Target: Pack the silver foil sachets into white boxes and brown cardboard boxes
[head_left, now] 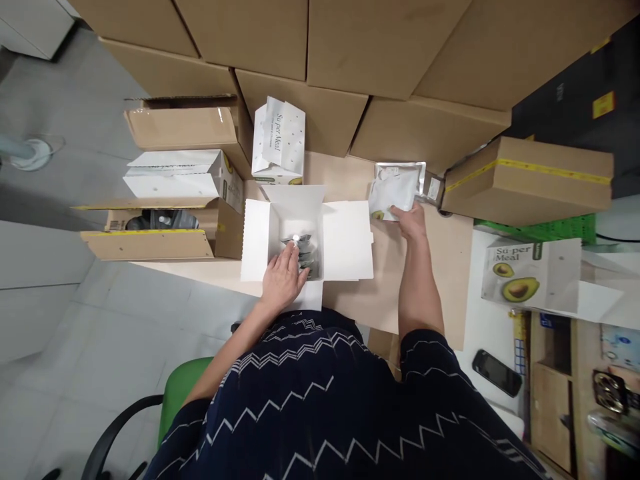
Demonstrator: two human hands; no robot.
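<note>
An open white carton (347, 240), flaps spread, stands on the table in front of me. Inside it several dark pouches (311, 255) sit in a row, one with a white spout cap. My left hand (284, 279) reaches over the carton's near edge, its fingers stretched out and resting on the pouches by the cap. To the right, my right hand (412, 220) grips the lower edge of a white pouch (395, 192) with an avocado picture. Behind that white pouch lies a silver pouch (421, 175). The underside of my right fingers is hidden.
Large brown boxes (300, 113) form a wall behind the table (350, 300). A Super Meal carton (278, 143) stands at the back. On the left is an opened brown box (155, 245) with dark pouches; at right, a taped box (530, 180), an avocado carton (520, 277) and a phone (497, 372).
</note>
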